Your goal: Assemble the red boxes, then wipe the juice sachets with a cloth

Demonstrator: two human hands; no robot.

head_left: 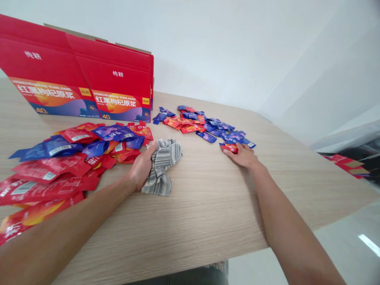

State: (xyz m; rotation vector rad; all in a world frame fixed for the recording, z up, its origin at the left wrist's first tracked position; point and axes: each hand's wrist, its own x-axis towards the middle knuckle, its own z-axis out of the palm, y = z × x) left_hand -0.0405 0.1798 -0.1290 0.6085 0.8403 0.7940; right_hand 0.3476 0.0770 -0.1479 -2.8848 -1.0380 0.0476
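My left hand (pixel 141 168) is closed around a crumpled grey-and-white striped cloth (pixel 163 158) that touches the tabletop. To its left lies a heap of red and blue sachets (pixel 63 168). Farther right, my right hand (pixel 245 156) has its fingers around a red sachet (pixel 230 148), partly covered by the thumb and fingers. This sachet is at the near right end of a second spread of smaller-looking blue and red sachets (pixel 190 120). Blue sachets (pixel 234 137) lie just beyond my right fingers.
Red printed cartons (pixel 118 85) with raised flaps stand at the back left of the wooden table (pixel 192 221), near the white wall. Beyond the table's right edge, red cardboard pieces (pixel 347 164) lie beside something black.
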